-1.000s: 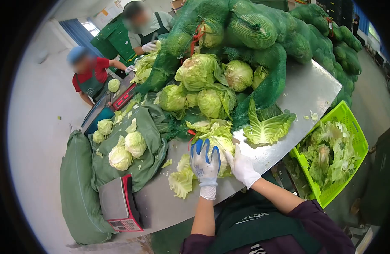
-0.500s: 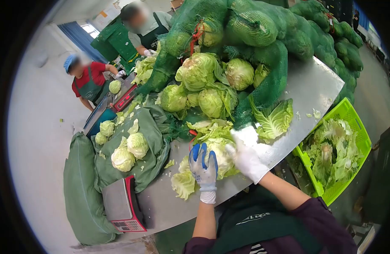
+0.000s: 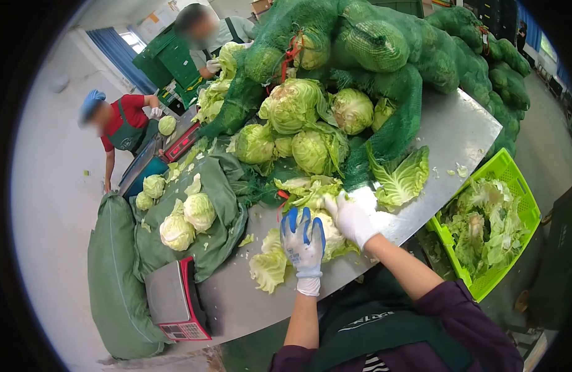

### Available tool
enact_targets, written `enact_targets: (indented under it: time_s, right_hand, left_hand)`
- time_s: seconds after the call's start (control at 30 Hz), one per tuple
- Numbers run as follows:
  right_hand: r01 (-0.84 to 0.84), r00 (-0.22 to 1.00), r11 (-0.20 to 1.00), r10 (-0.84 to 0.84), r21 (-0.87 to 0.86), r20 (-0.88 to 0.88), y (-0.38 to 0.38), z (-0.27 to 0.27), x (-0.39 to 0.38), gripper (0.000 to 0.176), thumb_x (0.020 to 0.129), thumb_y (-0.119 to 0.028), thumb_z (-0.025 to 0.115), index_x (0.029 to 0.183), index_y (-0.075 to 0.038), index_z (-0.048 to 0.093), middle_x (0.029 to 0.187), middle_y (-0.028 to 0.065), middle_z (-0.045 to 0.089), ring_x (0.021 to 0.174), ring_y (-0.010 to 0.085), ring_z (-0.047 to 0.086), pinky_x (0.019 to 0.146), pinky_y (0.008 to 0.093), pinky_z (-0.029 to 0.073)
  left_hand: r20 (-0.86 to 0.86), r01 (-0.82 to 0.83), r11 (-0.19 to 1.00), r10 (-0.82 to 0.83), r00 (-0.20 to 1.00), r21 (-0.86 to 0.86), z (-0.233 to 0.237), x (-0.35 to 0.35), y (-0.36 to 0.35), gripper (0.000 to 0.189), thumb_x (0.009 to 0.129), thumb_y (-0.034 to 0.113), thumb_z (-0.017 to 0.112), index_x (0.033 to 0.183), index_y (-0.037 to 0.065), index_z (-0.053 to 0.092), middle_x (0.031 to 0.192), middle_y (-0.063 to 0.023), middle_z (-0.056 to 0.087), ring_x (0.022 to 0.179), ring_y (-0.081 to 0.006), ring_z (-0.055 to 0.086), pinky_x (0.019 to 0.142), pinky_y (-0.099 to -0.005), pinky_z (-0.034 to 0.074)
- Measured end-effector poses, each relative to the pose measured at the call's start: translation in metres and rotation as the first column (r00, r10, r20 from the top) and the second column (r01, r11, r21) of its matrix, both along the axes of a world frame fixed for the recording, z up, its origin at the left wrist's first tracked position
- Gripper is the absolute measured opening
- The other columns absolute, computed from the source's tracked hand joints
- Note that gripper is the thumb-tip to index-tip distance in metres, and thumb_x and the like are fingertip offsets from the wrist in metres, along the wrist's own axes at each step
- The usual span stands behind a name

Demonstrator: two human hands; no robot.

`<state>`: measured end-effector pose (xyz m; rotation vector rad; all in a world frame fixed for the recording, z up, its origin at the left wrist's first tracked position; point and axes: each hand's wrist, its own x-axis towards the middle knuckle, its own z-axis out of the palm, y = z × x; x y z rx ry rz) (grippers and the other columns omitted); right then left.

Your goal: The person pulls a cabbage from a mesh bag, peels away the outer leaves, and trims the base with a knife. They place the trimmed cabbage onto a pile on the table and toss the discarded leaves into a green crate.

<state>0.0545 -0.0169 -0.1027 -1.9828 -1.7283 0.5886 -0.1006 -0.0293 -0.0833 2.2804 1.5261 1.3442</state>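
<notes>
A pale green cabbage (image 3: 333, 233) sits on the metal table in front of me, with loose outer leaves around it. My left hand (image 3: 303, 243), in a white glove with blue fingertips, grips its left side, fingers curled over it. At its upper right my right hand (image 3: 353, 219), in a white glove, has its fingers closed at the edge of a cabbage leaf (image 3: 311, 191); the fingertips are partly hidden. Loose leaves (image 3: 268, 266) lie left of my left hand. A large single leaf (image 3: 400, 177) rests to the right.
Cabbages (image 3: 311, 152) and green net sacks (image 3: 376, 46) are piled behind. A scale (image 3: 174, 297) and trimmed cabbages (image 3: 199, 212) on green cloth stand left. A lime crate (image 3: 528, 201) of leaves is at right. Two people (image 3: 128, 121) (image 3: 211, 37) work across the table.
My right hand has moved left and slightly up, onto the leaf at the cabbage's top. My left hand stays on the cabbage. The person in red has leaned left, one arm reaching down.
</notes>
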Motion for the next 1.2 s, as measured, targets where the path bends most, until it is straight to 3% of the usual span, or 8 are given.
enact_targets:
  time_s: [0.13,0.27,0.33,0.6,1.0,1.07,1.13,1.2]
  right_hand:
    - [-0.087,0.923,0.928,-0.062,-0.362,-0.381,0.009,0.079,0.020,0.061,0.095,-0.048,0.044,0.116,0.010,0.049,0.089,0.0282,0.065,0.083,0.0402,0.065,0.069,0.0451,0.052]
    - [0.027,0.996,0.997,-0.033,-0.079,-0.078,0.005,0.032,-0.013,0.071,0.081,-0.057,0.061,0.108,0.008,0.054,0.088,0.0264,0.066,0.085,0.0412,0.065,0.075,0.0459,0.051]
    - [0.062,0.990,0.998,-0.063,-0.011,-0.129,0.011,0.026,-0.012,0.062,0.080,-0.052,0.065,0.103,0.006,0.056,0.087,0.0252,0.066,0.084,0.0414,0.064,0.076,0.0469,0.050]
    - [0.111,0.992,0.992,-0.114,0.062,0.045,0.058,-0.012,-0.001,0.046,0.070,-0.039,0.076,0.092,-0.001,0.060,0.080,0.0204,0.066,0.079,0.0366,0.065,0.071,0.0439,0.050]
    - [0.138,0.977,0.958,-0.090,0.252,-0.195,-0.014,0.025,-0.007,0.049,0.082,-0.035,0.068,0.111,0.002,0.053,0.083,0.0194,0.067,0.076,0.0347,0.065,0.070,0.0414,0.052]
    - [0.185,0.966,0.912,-0.101,0.366,-0.238,-0.039,0.014,-0.015,0.043,0.086,-0.034,0.065,0.109,0.001,0.056,0.079,0.0162,0.067,0.071,0.0311,0.066,0.067,0.0393,0.052]
    - [-0.083,0.710,0.997,0.060,0.001,-0.702,-0.053,-0.008,-0.018,0.039,0.091,-0.038,0.060,0.107,-0.002,0.062,0.067,0.0081,0.063,0.055,0.0202,0.061,0.056,0.0339,0.051]
    - [-0.112,0.647,0.988,-0.005,-0.102,-0.762,-0.049,0.000,-0.010,0.040,0.093,-0.041,0.057,0.106,-0.004,0.064,0.063,0.0057,0.061,0.050,0.0163,0.057,0.052,0.0322,0.049]
  left_hand:
    - [-0.032,0.036,0.996,-0.033,0.999,0.077,-0.003,-0.008,-0.008,0.035,0.080,0.020,0.068,0.112,0.006,0.066,0.117,-0.0173,0.058,0.109,-0.0368,0.053,0.096,-0.0460,0.040]
    - [0.224,0.202,0.964,-0.161,0.961,-0.172,0.014,-0.028,0.012,0.042,0.079,0.022,0.070,0.116,0.004,0.063,0.117,-0.0194,0.058,0.111,-0.0345,0.052,0.094,-0.0407,0.042]
    - [-0.152,0.164,0.923,-0.228,0.962,-0.347,0.036,-0.024,0.022,0.050,0.075,0.030,0.074,0.117,0.004,0.063,0.110,-0.0195,0.058,0.106,-0.0344,0.053,0.091,-0.0420,0.043]
    - [-0.209,0.283,0.959,-0.281,0.937,-0.021,0.011,-0.029,-0.014,0.056,0.067,0.026,0.080,0.115,0.003,0.063,0.115,-0.0215,0.053,0.110,-0.0389,0.048,0.092,-0.0464,0.041]
    - [0.307,0.272,0.932,-0.192,0.932,-0.242,-0.012,-0.074,-0.066,0.061,0.074,0.034,0.077,0.125,0.008,0.059,0.140,-0.0192,0.038,0.132,-0.0380,0.034,0.108,-0.0468,0.030]
    - [0.274,0.251,0.942,-0.187,0.943,-0.223,-0.002,-0.063,-0.067,0.063,0.074,0.038,0.075,0.129,0.012,0.057,0.142,-0.0194,0.036,0.134,-0.0391,0.031,0.109,-0.0491,0.026]
    - [-0.358,0.017,0.989,-0.068,0.931,-0.145,0.030,-0.041,-0.084,0.063,0.075,0.044,0.071,0.133,0.022,0.054,0.145,-0.0181,0.033,0.136,-0.0395,0.026,0.111,-0.0549,0.018]
    - [-0.475,-0.001,0.968,-0.123,0.871,-0.252,0.039,-0.024,-0.094,0.066,0.073,0.050,0.069,0.134,0.032,0.052,0.148,-0.0152,0.030,0.137,-0.0415,0.022,0.110,-0.0600,0.013]
